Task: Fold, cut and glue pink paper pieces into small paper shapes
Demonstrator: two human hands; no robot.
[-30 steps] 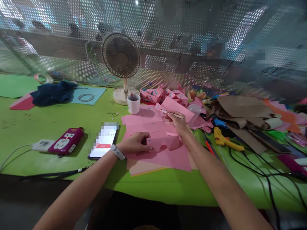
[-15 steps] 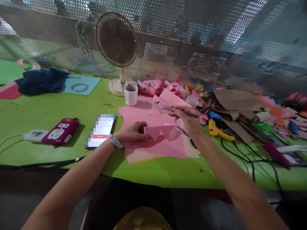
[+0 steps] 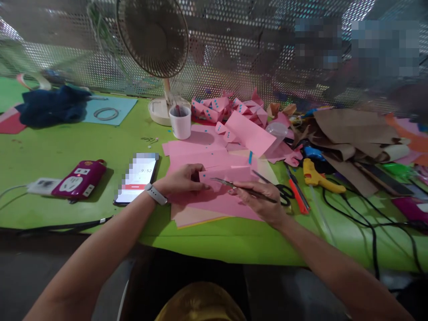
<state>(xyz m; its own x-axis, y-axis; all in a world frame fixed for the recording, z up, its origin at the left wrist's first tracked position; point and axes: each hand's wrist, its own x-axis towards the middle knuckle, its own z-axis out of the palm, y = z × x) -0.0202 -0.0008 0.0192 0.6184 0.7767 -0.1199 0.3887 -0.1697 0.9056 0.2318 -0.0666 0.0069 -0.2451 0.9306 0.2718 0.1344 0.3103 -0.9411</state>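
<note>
My left hand [image 3: 187, 180] pinches the left end of a folded pink paper piece [image 3: 242, 173], which carries a small blue dot near that end. In my right hand [image 3: 262, 198] is a pair of slim metal tweezers [image 3: 222, 181], its tips over the paper piece close to the dot. Whether the tips grip anything is too small to see. Beneath both hands lie flat pink sheets [image 3: 190, 151]. Black-handled scissors [image 3: 285, 192] rest just right of my right hand, and a red-orange cutter knife [image 3: 298, 195] lies beyond them.
A white cup [image 3: 181, 125] and a fan [image 3: 160, 111] stand behind the sheets. Dotted pink paper pieces [image 3: 214, 109] are heaped at the back. To the left are a phone [image 3: 140, 178] and a purple power strip [image 3: 78, 180]; to the right, a yellow glue gun [image 3: 316, 176] with cables and brown paper [image 3: 347, 133].
My right hand has come down and toward me, bringing the tweezers from beyond the paper piece to over its dotted end. My left hand keeps its hold. The view has shifted slightly.
</note>
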